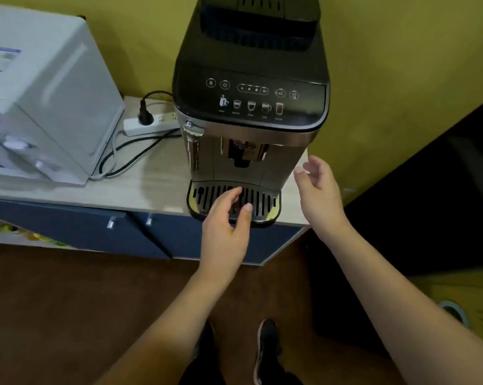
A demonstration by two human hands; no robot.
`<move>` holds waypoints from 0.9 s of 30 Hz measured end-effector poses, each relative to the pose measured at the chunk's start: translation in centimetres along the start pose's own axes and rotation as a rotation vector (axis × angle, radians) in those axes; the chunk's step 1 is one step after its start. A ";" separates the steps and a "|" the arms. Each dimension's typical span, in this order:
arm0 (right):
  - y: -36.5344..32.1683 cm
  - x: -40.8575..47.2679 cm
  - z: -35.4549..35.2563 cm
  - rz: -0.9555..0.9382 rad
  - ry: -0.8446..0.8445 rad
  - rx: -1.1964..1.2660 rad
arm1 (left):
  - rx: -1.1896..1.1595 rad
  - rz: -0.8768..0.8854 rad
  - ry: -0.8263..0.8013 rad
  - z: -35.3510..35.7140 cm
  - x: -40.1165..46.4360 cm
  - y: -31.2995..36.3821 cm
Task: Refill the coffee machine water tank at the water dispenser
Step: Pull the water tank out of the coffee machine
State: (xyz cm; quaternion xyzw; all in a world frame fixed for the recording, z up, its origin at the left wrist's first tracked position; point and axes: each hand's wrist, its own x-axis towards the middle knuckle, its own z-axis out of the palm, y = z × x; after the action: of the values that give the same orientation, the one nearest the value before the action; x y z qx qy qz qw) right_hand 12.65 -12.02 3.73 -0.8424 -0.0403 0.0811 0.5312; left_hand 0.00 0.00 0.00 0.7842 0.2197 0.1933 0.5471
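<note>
A black and silver coffee machine [248, 112] stands on the right end of a light wood counter [151, 187]. Its slotted drip tray [262, 201] juts toward me. My left hand [226, 223] hovers in front of the drip tray, fingers apart and holding nothing. My right hand [318, 190] is open beside the machine's lower right corner, fingers spread, apart from the casing. The water tank cannot be made out from this angle. A white boxy appliance [40, 101], possibly the water dispenser, stands at the left of the counter.
A white power strip [148, 123] with a black plug and looping cables lies between the two appliances. Blue cabinet doors [96, 232] sit under the counter. A dark panel [429, 204] stands to the right. Yellow wall behind, brown floor and my shoes below.
</note>
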 end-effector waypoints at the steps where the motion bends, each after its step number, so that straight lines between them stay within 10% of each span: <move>1: -0.2 0.7 -0.1 -0.004 -0.010 -0.032 | 0.018 -0.004 0.007 0.7 0.3 0.1; 27: 0.0 8.2 -2.5 -0.320 -0.280 -0.519 | 0.251 -0.045 0.261 14.2 6.7 -0.2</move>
State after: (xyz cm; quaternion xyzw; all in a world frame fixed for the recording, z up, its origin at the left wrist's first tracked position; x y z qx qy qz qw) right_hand 21.19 -13.00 4.02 -0.9132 -0.2641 0.0987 0.2943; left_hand 13.22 -7.21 -4.39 0.8095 0.3286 0.2525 0.4159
